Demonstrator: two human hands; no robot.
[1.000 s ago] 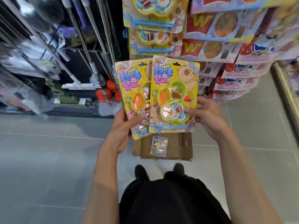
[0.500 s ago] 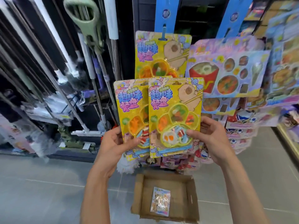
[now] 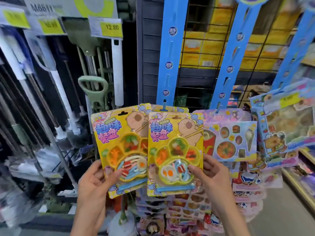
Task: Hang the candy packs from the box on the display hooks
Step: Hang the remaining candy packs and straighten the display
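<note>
I hold two yellow candy packs up in front of the display. My left hand (image 3: 95, 183) grips the left candy pack (image 3: 117, 150) at its lower left corner, thumb on its blister tray. My right hand (image 3: 211, 174) grips the right candy pack (image 3: 175, 150) at its lower right, and this pack overlaps the left one. Both have a hang hole at the top. Just behind their top edges a blue display hook (image 3: 164, 106) sticks out of a blue hanging strip (image 3: 167, 65), with another yellow pack hanging behind. The box is out of view.
Mops and brooms (image 3: 95, 86) hang on the left rack under yellow price tags (image 3: 111, 28). More blue strips (image 3: 230, 65) carry purple candy packs (image 3: 230, 137) and blue packs (image 3: 286, 123) to the right. Stacked packs (image 3: 184, 213) hang lower down.
My view has tilted upward, so the box on the floor has dropped out of sight. Both hands have lifted the two packs higher, close below the blue hook.
</note>
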